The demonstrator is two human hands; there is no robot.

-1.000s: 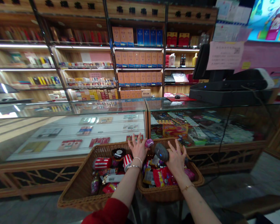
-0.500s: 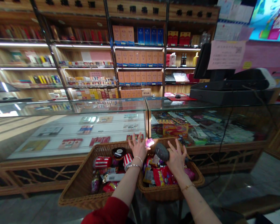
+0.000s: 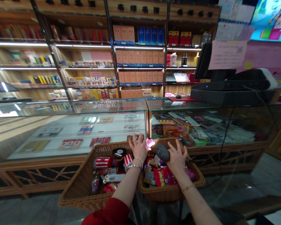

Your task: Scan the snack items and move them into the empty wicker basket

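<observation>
Your left hand (image 3: 139, 148) pinches the pink packet (image 3: 150, 143) at its thumb side, the other fingers spread and pointing toward 12 o'clock. A bright patch of light falls on the packet. Your right hand (image 3: 177, 158) grips the scanner (image 3: 162, 152), its raised fingers spread apart. The scanner's head points toward 10 o'clock, at the packet, with a small space between them. The packet sits above the far side of the two baskets, close to where they meet.

From your left hand, the left basket (image 3: 71, 190) lies toward 8 o'clock. Around its middle, a striped tub (image 3: 103, 163) lies on its side at 12, a black tub (image 3: 119, 152) is at 1, a long white packet (image 3: 114, 178) at 3 and a purple bottle (image 3: 95, 185) at 7. A second striped tub, red and white like the first, is beside your left wrist.

The right basket (image 3: 162, 194) lies under your right hand, full of wrapped goods, a red bag (image 3: 159, 178) among them. Past both baskets, at 12 o'clock, is the glass showcase (image 3: 112, 125), with shelves (image 3: 140, 47) of boxes behind it. The monitor (image 3: 202, 62) stands on the showcase at 1 o'clock from your right hand.
</observation>
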